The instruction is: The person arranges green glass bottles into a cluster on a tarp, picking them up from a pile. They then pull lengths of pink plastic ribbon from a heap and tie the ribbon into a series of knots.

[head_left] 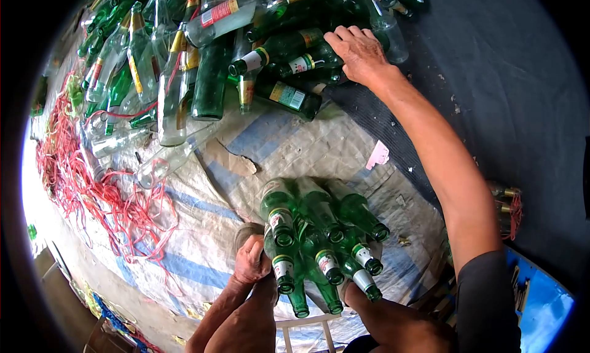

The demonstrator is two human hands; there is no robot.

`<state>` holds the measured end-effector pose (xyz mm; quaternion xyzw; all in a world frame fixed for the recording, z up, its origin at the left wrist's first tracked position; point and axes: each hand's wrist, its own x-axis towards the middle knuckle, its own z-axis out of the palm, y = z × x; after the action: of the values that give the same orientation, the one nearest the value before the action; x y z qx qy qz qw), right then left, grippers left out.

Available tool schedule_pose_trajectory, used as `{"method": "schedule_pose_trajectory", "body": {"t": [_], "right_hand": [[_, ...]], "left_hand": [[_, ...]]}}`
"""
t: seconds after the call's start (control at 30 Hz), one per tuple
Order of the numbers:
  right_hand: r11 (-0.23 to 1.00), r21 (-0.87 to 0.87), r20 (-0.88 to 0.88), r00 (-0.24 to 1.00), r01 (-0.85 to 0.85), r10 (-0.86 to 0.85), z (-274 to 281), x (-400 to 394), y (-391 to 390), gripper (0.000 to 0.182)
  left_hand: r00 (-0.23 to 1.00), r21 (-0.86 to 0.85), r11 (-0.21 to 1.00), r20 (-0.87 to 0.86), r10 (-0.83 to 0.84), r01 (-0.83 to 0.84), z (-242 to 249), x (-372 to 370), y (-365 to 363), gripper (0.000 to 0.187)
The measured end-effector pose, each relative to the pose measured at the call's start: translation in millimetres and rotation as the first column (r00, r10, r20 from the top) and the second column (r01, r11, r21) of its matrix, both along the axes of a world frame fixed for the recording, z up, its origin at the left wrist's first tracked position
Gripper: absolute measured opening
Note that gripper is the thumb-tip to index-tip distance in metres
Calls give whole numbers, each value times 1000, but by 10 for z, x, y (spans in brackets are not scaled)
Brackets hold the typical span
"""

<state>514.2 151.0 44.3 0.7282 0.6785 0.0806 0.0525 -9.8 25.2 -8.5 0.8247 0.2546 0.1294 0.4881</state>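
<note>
At the edge of the bottle pile, my right hand (358,53) has its fingers curled over the body of a green glass bottle (326,56) that lies on its side. Lower down, between my legs, a bunch of green bottles (310,230) stands packed together, necks toward me, several with white neck labels. My left hand (252,262) is closed at the left side of this bunch, by the outermost bottle. What its fingers hold, if anything, is hidden.
A heap of green and clear bottles (212,76) fills the top. Tangled red and pink strings (98,174) lie left on a striped woven sheet (203,264). A brown scrap (230,157) and a pink scrap (378,154) lie there. Dark cloth (491,70) covers the right.
</note>
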Motion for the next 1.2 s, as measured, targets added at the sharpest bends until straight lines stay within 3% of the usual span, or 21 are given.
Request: {"method": "schedule_pose_trajectory", "body": {"t": [0.2,0.4,0.43,0.53,0.6,0.7,0.8,0.83,0.87,1.0,1.03,1.13,1.2], "right_hand": [[998,58,14,1000,-18,17,95,-74,-155,73],[975,219,-139,987,-49,81,199,-89,-621,66],[956,292,-186,978,-33,90,224,-100,-707,65],[934,255,-438,891,252,-121,323,-150,-1041,64],[849,457,-468,883,267,-26,296,-117,-1325,58],[753,246,-714,639,611,-285,521,-250,-1855,64],[690,86,-861,402,719,-311,798,-565,-2484,53],[641,5,-859,331,767,-389,908,-732,-2676,46],[603,-45,-827,309,796,-470,977,-871,-2853,44],[543,-83,-926,137,836,-352,775,-1330,-3571,53],[482,-97,-916,111,871,-386,713,-1470,-3689,53],[486,-76,-897,154,871,-415,478,-1749,-3967,49],[494,-68,-946,101,867,-307,381,-1896,-3984,45]], "left_hand": [[1000,-1,1000,13,-11,11,-30,-17,13,41],[998,75,996,19,-55,53,-100,-39,-19,45],[997,82,995,31,-64,62,-126,-49,-26,46],[998,80,995,10,-60,59,-99,-41,-32,42],[999,61,997,17,-46,44,-84,-25,-38,36],[998,50,997,24,-55,54,-138,-105,-30,38],[995,-165,986,98,32,-16,-32,-23,-101,50],[999,-118,993,50,8,-2,45,-19,-103,52],[1000,-58,998,12,-13,13,60,-26,-65,54],[999,21,1000,-47,0,0,-112,-91,-99,54],[998,23,1000,-58,12,-11,-158,-115,-131,54],[994,50,998,-98,42,-38,-255,-216,-182,54],[990,66,996,-122,70,-62,-303,-258,-201,54]]}}
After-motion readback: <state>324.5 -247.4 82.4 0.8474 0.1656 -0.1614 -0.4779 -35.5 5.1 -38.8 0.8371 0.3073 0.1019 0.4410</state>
